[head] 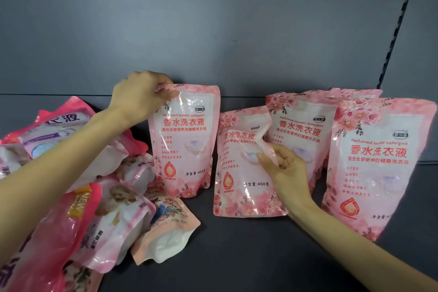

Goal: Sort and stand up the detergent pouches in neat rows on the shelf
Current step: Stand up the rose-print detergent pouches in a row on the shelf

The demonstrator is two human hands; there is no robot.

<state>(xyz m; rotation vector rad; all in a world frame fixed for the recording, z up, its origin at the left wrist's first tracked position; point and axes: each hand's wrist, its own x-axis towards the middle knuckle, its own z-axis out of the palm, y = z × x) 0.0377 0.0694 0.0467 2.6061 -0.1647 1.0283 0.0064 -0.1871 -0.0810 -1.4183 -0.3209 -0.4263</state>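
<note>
Gripping the top left corner of the upright pink floral pouch point(184, 140), the left hand point(139, 97) had its fingers point(166, 96) curled tight round the seal, pinching it. This pouch stood on the dark grey shelf point(237, 244) near the back panel point(213, 31), with its printed front facing outward. Just to its right, the slumped pouch point(239, 180) of the same design stood lower, its upper part folded and creased. The right hand point(284, 170) held this pouch at the creased right edge: the thumb pressed on the front face and the remaining fingers were curled behind the film. Further right, three more matching pouches stood upright: the rear pouch point(301, 130) directly behind the right hand, the hidden pouch point(353, 93) showing only its top edge behind the others, and the front pouch point(379, 161) nearest the camera at the right edge of the view. On the left side of the shelf, under the left forearm, the mixed pile point(113, 216) of pink, white and peach pouches lay flat and overlapping. A slotted upright point(398, 23) ran along the right end of the back panel.
</note>
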